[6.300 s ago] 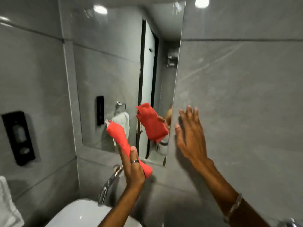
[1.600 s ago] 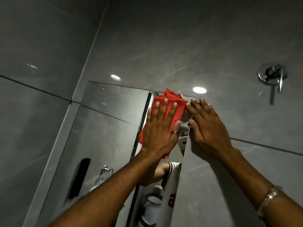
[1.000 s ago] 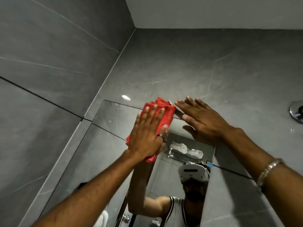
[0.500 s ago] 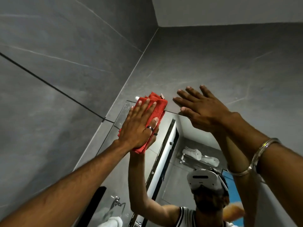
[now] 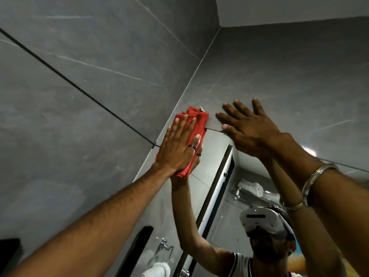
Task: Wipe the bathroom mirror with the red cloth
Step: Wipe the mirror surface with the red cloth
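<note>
The folded red cloth lies flat against the top left corner of the bathroom mirror. My left hand presses it to the glass with the palm flat and fingers spread; a ring is on one finger. My right hand rests flat, fingers apart, across the mirror's top edge and the grey wall just right of the cloth. It holds nothing. The cloth's upper end reaches past the mirror's top edge onto the tile.
Grey tiled walls meet in a corner just left of the mirror, under a white ceiling. The mirror reflects a person in a white headset, a door frame, a shelf with towels and a towel ring.
The cloth under my left hand has slid left along the mirror's top edge to its left corner. My right hand followed along the top edge. The view tilted upward.
</note>
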Action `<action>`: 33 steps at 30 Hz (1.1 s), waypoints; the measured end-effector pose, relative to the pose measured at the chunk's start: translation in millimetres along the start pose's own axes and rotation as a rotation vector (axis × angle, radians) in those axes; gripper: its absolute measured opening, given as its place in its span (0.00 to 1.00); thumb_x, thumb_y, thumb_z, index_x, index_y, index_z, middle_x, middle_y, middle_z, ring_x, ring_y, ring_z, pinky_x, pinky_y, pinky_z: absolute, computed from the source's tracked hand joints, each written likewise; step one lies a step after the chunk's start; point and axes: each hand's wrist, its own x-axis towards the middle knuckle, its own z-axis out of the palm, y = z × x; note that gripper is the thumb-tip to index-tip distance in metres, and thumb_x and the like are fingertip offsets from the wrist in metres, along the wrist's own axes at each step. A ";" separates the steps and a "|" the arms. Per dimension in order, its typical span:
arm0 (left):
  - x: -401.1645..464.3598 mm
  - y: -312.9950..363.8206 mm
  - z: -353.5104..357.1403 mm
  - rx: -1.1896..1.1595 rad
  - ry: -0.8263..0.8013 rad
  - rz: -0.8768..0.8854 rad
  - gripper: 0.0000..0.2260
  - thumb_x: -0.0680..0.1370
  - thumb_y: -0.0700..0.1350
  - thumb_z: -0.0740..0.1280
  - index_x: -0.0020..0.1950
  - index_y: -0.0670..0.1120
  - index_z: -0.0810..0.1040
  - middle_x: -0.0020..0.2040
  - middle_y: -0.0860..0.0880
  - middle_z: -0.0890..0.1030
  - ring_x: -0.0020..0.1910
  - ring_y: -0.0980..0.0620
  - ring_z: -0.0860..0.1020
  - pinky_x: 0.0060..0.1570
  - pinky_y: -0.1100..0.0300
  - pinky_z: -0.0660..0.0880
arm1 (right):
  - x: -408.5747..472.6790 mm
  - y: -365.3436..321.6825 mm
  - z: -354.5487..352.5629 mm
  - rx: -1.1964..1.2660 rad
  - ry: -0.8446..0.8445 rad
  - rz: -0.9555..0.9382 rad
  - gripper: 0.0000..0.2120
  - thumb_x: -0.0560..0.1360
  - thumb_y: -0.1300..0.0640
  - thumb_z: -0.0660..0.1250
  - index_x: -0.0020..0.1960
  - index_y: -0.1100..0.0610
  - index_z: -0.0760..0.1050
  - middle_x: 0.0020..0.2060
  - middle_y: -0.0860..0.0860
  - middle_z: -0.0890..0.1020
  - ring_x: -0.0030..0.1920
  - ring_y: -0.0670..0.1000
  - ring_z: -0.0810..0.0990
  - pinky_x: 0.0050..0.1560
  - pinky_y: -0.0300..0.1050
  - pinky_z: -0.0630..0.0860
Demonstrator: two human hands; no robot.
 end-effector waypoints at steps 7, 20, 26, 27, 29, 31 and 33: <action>-58.7 -18.0 -1.2 0.061 -0.028 0.064 0.31 0.83 0.63 0.43 0.83 0.52 0.41 0.85 0.47 0.45 0.84 0.46 0.42 0.82 0.42 0.43 | -13.0 -60.5 12.5 0.086 -0.006 -0.112 0.31 0.82 0.37 0.36 0.83 0.45 0.48 0.83 0.50 0.51 0.83 0.53 0.43 0.82 0.63 0.37; -265.3 -41.5 -14.7 0.064 -0.184 -0.035 0.32 0.84 0.62 0.44 0.83 0.46 0.53 0.84 0.41 0.52 0.84 0.40 0.47 0.82 0.40 0.46 | -127.8 -169.3 35.6 0.142 0.027 -0.155 0.33 0.82 0.37 0.39 0.83 0.50 0.51 0.84 0.56 0.49 0.84 0.58 0.44 0.81 0.68 0.46; -378.4 -61.2 -13.4 0.098 -0.214 -0.112 0.35 0.83 0.64 0.48 0.81 0.41 0.59 0.82 0.35 0.59 0.82 0.35 0.55 0.79 0.36 0.54 | -201.5 -219.7 52.4 0.271 0.013 -0.170 0.31 0.84 0.40 0.43 0.83 0.52 0.53 0.84 0.57 0.48 0.83 0.60 0.45 0.81 0.67 0.46; -400.7 -65.0 -11.7 0.113 -0.201 -0.136 0.34 0.83 0.63 0.49 0.81 0.41 0.59 0.81 0.35 0.61 0.82 0.35 0.57 0.80 0.37 0.55 | -214.8 -228.1 56.8 0.292 0.012 -0.175 0.31 0.84 0.40 0.43 0.83 0.52 0.54 0.84 0.58 0.49 0.83 0.61 0.46 0.81 0.67 0.47; -429.7 -69.1 -7.9 0.129 -0.178 -0.176 0.34 0.82 0.64 0.50 0.81 0.41 0.58 0.80 0.34 0.62 0.81 0.34 0.59 0.80 0.39 0.55 | -237.3 -239.6 63.3 0.313 0.019 -0.185 0.30 0.84 0.41 0.44 0.83 0.53 0.54 0.83 0.59 0.50 0.83 0.62 0.46 0.81 0.67 0.47; -444.3 -66.9 -5.8 0.103 -0.153 -0.214 0.36 0.82 0.65 0.50 0.80 0.40 0.58 0.80 0.34 0.62 0.81 0.34 0.58 0.79 0.38 0.57 | -260.1 -248.6 73.4 0.323 0.012 -0.197 0.29 0.85 0.42 0.45 0.83 0.52 0.54 0.83 0.59 0.51 0.83 0.63 0.48 0.81 0.67 0.48; -455.5 -61.5 -2.6 0.090 -0.133 -0.254 0.35 0.82 0.64 0.48 0.81 0.40 0.58 0.80 0.35 0.62 0.81 0.35 0.57 0.78 0.35 0.58 | -283.3 -252.9 83.1 0.332 0.000 -0.214 0.29 0.84 0.43 0.48 0.82 0.52 0.55 0.83 0.59 0.53 0.83 0.63 0.49 0.80 0.69 0.51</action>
